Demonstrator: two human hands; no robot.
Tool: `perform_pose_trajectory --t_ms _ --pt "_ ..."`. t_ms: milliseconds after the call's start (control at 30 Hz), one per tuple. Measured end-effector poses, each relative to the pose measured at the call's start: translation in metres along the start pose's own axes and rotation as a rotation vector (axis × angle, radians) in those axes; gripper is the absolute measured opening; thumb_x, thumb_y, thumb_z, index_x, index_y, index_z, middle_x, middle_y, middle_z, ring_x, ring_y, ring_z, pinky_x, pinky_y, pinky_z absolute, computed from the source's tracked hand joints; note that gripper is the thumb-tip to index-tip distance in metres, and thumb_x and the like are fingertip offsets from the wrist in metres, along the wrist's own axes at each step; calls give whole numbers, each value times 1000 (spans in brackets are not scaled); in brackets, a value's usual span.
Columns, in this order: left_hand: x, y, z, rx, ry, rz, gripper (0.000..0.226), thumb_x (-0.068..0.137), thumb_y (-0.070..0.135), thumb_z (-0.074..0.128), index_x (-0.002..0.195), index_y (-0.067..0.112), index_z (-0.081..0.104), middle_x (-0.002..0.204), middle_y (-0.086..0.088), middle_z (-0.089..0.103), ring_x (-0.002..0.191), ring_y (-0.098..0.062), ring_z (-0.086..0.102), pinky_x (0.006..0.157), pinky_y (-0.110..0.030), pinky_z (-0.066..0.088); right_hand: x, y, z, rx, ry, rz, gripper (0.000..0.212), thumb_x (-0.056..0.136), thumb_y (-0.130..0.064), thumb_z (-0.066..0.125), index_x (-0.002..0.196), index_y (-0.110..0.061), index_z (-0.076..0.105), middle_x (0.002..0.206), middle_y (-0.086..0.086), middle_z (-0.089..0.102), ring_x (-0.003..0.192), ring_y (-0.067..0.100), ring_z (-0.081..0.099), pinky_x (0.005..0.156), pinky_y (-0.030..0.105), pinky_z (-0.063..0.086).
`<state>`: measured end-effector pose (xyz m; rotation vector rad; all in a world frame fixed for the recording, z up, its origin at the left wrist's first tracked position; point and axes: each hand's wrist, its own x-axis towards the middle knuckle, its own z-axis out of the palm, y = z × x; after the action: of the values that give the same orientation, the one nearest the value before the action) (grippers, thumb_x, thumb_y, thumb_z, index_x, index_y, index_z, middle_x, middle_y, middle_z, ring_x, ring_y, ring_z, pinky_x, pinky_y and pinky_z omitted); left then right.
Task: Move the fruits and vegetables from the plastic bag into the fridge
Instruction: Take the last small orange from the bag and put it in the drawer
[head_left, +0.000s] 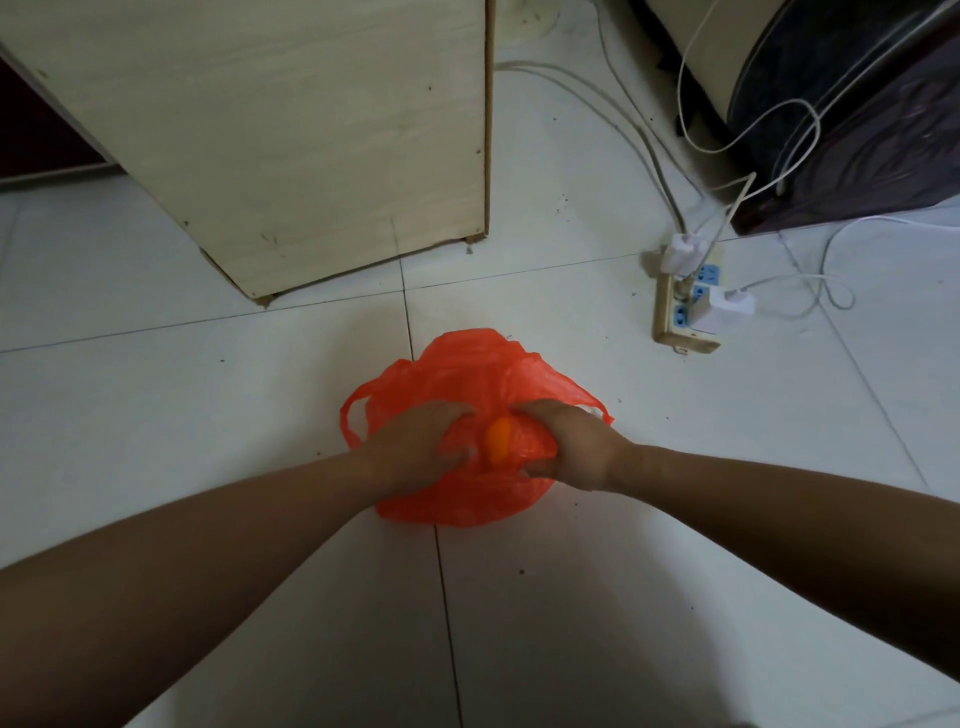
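An orange-red plastic bag (467, 374) lies on the white tiled floor in the middle of the view. My left hand (415, 441) grips the bag's plastic on its left side. My right hand (566, 447) grips the bunched plastic on the right. Between the two hands an orange fruit (500, 440) shows through the bag's opening. The bag's other contents are hidden by the plastic. No fridge is in view.
A pale wooden cabinet (311, 140) stands on the floor behind the bag at upper left. A power strip (685, 306) with white plugs and several loose cables lies to the right. A dark round appliance (852, 109) fills the upper right corner.
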<state>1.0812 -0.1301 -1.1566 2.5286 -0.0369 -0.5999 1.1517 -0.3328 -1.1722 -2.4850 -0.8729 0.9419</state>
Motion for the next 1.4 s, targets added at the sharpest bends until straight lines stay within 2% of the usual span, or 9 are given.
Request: perform_pose_trajectory --t_ms 200,567,700,800,967,1200,1333,1400 --pt "14 11 13 -62 -34 -54 55 89 34 57 139 21 37 143 -4 41 129 -21 39 105 -30 30 0 2 2 29 61 19 82 74 -34 76 142 -20 32 144 4 40 132 20 37 105 27 27" --pt "42 18 31 -230 -135 -191 67 85 37 63 142 16 34 147 -7 37 133 -24 37 107 -31 31 -13 17 6 75 62 22 78 77 -32 73 142 -22 31 145 3 38 133 21 36 108 31 28" --pt "48 20 37 -310 -191 -175 61 83 36 66 136 18 42 137 -3 48 124 -21 46 100 -30 38 -14 18 4 75 75 17 77 76 -31 74 141 -20 34 143 4 41 131 21 38 106 30 30" --pt "46 23 36 -320 -164 -153 59 82 33 68 133 19 43 132 0 50 120 -19 48 92 -25 37 -15 18 4 80 86 -16 76 75 -30 76 139 -19 37 141 5 43 129 22 40 105 30 31" --pt "40 14 20 -179 -65 -98 68 78 33 71 137 19 39 137 -5 46 122 -21 46 101 -34 40 -19 18 -6 62 105 -48 76 76 -30 74 140 -19 35 143 5 41 131 21 39 107 28 28" --pt "13 3 -20 -278 110 -135 67 79 39 69 136 29 36 136 -2 43 117 -19 47 94 -33 44 -6 3 -36 -108 149 6 82 77 -37 72 144 -17 29 147 8 35 131 24 40 108 30 31" --pt "1 1 -45 -368 197 -173 63 81 41 66 135 27 38 129 2 46 105 -13 47 83 -31 46 3 -20 -50 -91 213 -88 82 76 -38 73 143 -19 30 148 5 36 134 21 36 109 30 29" --pt "-2 0 -53 -401 237 -179 62 81 42 66 134 27 39 133 1 46 104 -12 46 82 -30 47 6 -31 -51 -52 243 -132 82 75 -39 74 142 -20 32 147 3 37 133 20 38 108 29 30"
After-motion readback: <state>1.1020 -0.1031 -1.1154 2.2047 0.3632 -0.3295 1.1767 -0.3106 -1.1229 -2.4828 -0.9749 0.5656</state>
